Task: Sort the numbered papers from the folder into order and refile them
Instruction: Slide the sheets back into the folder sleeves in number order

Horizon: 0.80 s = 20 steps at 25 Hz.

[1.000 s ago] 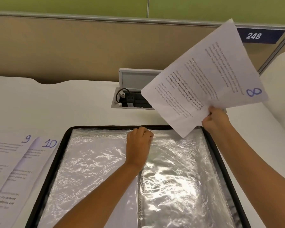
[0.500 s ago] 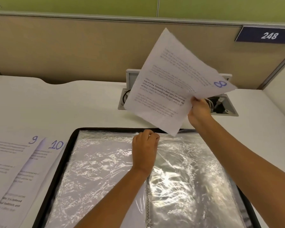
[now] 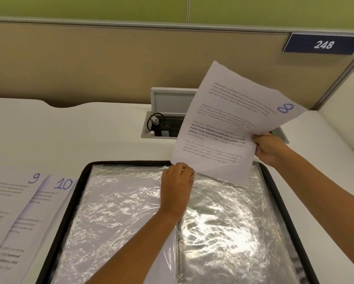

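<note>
A black-edged folder (image 3: 55, 232) lies open on the white bench (image 3: 90, 130), its shiny plastic sleeves (image 3: 114, 212) facing up; to its left lie two sheets, marked 9 (image 3: 6, 201) and 10 (image 3: 41, 218), the second partly covered by the folder's edge; the left hand (image 3: 177, 187) rests on the sleeves near the spine at the top, fingers curled, pinching the plastic there; the right hand (image 3: 269, 147) grips the sheet marked 8 (image 3: 229, 124), held tilted above the folder's far right corner; behind it an open cable box (image 3: 161, 126) sits in the bench; a partition (image 3: 110, 64) carries a sign reading 248 (image 3: 323, 44).

White desk (image 3: 102, 138), open folder (image 3: 282, 193), papers 9 (image 3: 6, 201) and 10 (image 3: 41, 218) at its left
</note>
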{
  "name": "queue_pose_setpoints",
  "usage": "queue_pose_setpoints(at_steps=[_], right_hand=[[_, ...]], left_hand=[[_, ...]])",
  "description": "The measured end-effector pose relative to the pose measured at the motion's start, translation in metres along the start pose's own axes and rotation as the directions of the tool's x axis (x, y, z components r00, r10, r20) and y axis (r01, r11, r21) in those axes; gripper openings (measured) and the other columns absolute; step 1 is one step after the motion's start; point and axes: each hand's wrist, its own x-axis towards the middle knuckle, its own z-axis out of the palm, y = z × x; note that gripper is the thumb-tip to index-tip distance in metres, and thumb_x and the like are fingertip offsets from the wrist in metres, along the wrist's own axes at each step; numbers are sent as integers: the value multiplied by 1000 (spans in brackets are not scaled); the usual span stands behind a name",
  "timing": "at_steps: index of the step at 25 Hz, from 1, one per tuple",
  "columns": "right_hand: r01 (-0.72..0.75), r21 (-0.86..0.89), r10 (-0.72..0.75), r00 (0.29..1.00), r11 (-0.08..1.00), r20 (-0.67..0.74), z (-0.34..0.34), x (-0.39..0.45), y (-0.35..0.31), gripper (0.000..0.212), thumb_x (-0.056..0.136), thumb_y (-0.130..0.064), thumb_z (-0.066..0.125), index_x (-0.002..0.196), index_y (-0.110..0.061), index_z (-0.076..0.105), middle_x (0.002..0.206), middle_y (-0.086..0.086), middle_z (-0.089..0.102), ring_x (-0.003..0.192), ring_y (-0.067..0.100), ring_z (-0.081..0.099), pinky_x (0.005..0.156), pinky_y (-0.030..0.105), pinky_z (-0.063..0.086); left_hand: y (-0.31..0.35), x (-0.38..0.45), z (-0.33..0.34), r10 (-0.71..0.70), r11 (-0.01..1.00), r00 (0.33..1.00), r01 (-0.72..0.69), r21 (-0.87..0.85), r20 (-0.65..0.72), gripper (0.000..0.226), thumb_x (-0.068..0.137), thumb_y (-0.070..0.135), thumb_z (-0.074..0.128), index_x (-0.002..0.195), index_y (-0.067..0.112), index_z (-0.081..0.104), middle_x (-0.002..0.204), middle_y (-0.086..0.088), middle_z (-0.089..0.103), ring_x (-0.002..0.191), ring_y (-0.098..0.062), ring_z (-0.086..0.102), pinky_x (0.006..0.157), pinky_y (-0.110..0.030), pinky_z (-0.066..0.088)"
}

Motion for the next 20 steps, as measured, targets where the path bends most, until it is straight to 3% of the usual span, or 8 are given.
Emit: queue_pose_setpoints(at_steps=[2,4,7,8,10,12,14,20], right_hand=[[-61,-44,63,996,997,57,-5,2,2,39,96,5,39,132,-7,47,126,7,57,103,22,59,81,33,53],[-142,-91,158,966,986,206,-6,0,5,38,93,1,49,129,-9,50,125,8,61,99,21,63,71,31,58],[-174,-237,248,910,956,332,-2,-4,10,41,88,5,54,126,-10,52,122,10,62,101,24,63,73,34,59],[-166,-256,250,905,952,343,-2,-3,12,44,86,7,55,128,-7,51,125,11,60,106,27,61,77,35,58],[-157,-259,249,894,953,372,-7,-1,14,56,78,4,66,130,-5,50,129,13,58,113,30,58,81,37,56],[-160,-261,261,869,952,420,-17,3,13,89,52,-11,90,131,-7,50,129,11,59,115,30,58,86,40,55],[-148,-272,263,852,951,453,-29,5,10,108,33,-20,97,131,-10,51,127,10,61,115,29,59,89,41,52],[-102,-87,130,885,991,448,-36,1,5,111,28,-20,98,129,-11,52,123,8,64,108,24,63,74,31,58]], left_hand=[[0,0,2,10,1000,1000,-10,19,15,10,77,9,73,83,13,66,81,1,63,74,-17,54,72,-28,42],[0,0,4,28,999,999,-29,38,27,11,76,9,75,80,13,66,75,3,63,71,-17,54,72,-24,36],[0,1,5,46,998,999,-47,52,29,6,79,11,70,80,14,65,73,3,62,72,-17,54,74,-24,35],[-1,0,6,49,997,999,-50,53,18,2,83,13,65,81,14,65,74,3,62,74,-17,54,75,-25,35],[0,-1,5,35,998,999,-35,45,6,16,88,21,50,83,14,64,77,3,62,78,-16,52,78,-27,36],[2,0,3,27,999,1000,-27,25,-15,21,90,23,44,84,14,62,78,3,61,79,-15,50,78,-27,36],[1,0,2,17,1000,999,-16,15,-27,19,90,23,44,84,15,61,77,4,60,78,-15,49,77,-26,36],[1,0,2,-8,999,1000,7,35,19,20,90,24,43,87,16,61,81,4,60,79,-15,51,77,-27,37]])
